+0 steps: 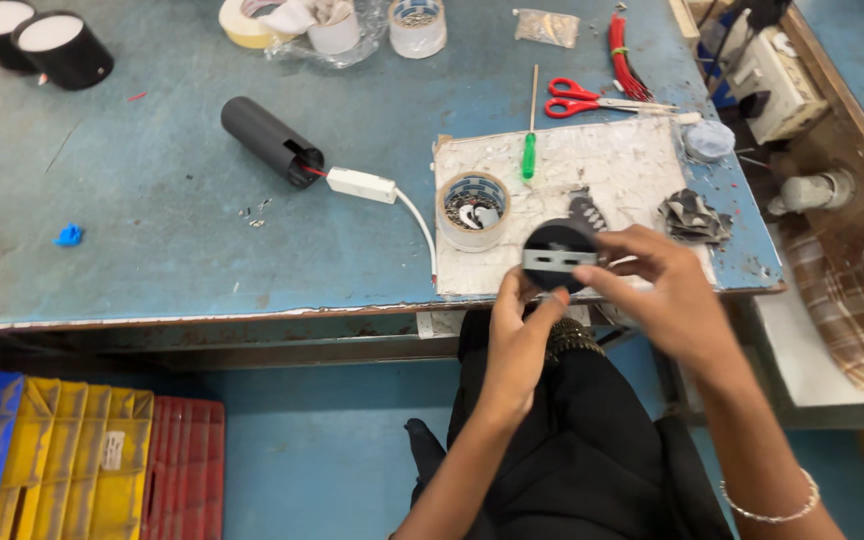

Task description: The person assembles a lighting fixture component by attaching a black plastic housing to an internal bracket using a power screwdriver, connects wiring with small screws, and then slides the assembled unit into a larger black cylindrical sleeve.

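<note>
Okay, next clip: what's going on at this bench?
A seated person holds a round black disc with a grey metal strip across it, gripped between the left hand and right hand at the near edge of the blue table. On the table lie a black cylinder wired to a small white box, a tape roll, a green screwdriver and red scissors.

A small clear plastic bag (546, 27) of tiny parts lies at the far edge of the blue table (152, 200), just left of the red wires (625, 55). On the floor below, a pale rectangular label (112, 450) sits on the yellow crate (82, 460), between a blue and a red one.
</note>
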